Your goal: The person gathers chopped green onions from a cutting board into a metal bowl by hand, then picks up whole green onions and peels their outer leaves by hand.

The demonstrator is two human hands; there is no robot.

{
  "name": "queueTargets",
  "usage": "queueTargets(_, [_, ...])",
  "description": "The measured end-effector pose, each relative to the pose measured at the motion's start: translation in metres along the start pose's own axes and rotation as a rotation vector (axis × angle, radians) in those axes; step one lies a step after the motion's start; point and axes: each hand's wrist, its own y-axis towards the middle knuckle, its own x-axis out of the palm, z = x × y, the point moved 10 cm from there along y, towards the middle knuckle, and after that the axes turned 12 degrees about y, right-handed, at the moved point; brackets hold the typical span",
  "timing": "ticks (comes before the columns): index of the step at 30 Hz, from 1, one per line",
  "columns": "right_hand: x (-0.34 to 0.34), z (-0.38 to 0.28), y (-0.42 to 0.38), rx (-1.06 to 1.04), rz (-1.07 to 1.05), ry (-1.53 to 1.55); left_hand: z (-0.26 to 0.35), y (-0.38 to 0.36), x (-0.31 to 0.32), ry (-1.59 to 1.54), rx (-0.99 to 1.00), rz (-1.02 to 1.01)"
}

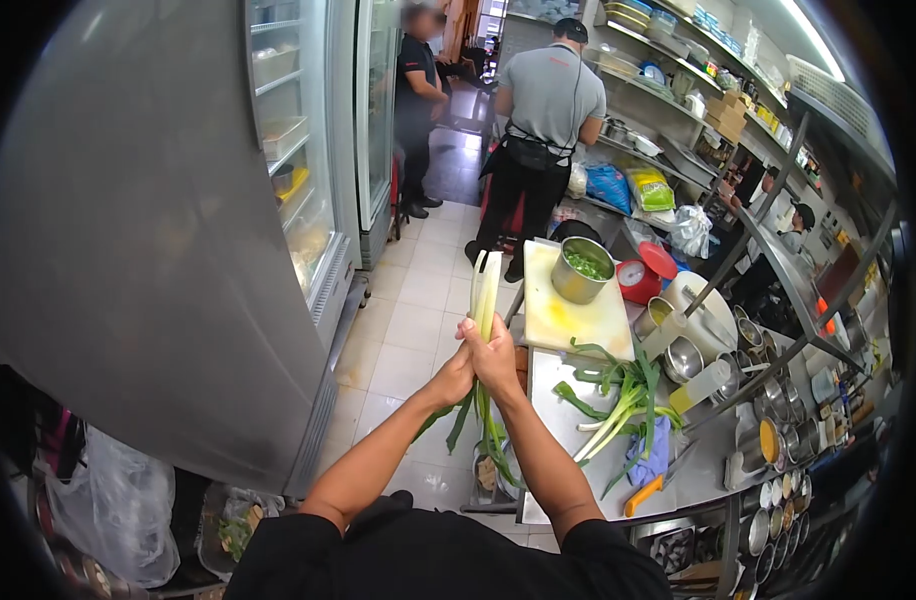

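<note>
Both of my hands are closed around a bunch of leeks (486,285), held in front of me over the floor. Its pale stalks point up and away, and the green leaves hang below my wrists. My left hand (450,380) grips from the left, pressed against my right hand (494,352), which wraps the stalks from the right. On the steel counter to the right lie more leeks (628,405). A blue cloth (654,452) and a knife with an orange handle (643,497) rest beside them.
A white cutting board (548,325) bears a metal pot (582,272) of chopped greens. Behind it stands a red scale (640,280). Metal bowls (683,358) line the counter's right. A steel refrigerator (148,230) stands left. Two people (553,100) (418,110) stand ahead.
</note>
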Motion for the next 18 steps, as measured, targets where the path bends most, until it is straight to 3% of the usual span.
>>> queueTargets(3, [-0.003,0.008,0.001,0.039,-0.020,-0.017,-0.018,-0.002,-0.002,-0.030,-0.075,-0.025])
queueTargets(5, [-0.009,-0.001,0.003,0.029,0.019,-0.195,-0.030,-0.006,-0.016,-0.131,0.007,0.064])
queueTargets(6, [-0.013,0.003,0.004,0.034,-0.005,-0.192,-0.012,-0.016,-0.018,-0.058,-0.023,0.030])
queueTargets(7, [-0.011,-0.021,-0.001,0.007,0.052,-0.373,0.004,-0.021,-0.023,0.262,-0.023,0.025])
queueTargets(8, [-0.016,-0.006,0.008,-0.204,-0.013,-0.335,0.019,-0.022,-0.016,0.321,0.007,-0.026])
queueTargets(9, [-0.011,-0.008,0.006,-0.169,-0.018,-0.163,0.021,-0.020,-0.009,0.356,0.069,-0.060])
queueTargets(10, [-0.001,-0.017,0.006,-0.058,-0.011,-0.096,0.025,-0.019,0.000,0.275,-0.005,-0.110])
queueTargets(12, [0.013,-0.031,0.005,-0.054,-0.007,0.127,0.004,-0.020,-0.002,0.186,-0.113,-0.057])
queueTargets(15, [0.018,-0.040,0.008,-0.065,-0.001,0.208,0.012,-0.016,-0.006,0.157,-0.065,0.026])
queueTargets(18, [0.014,-0.046,0.010,-0.112,0.036,0.176,0.014,-0.015,-0.007,0.067,-0.175,0.020])
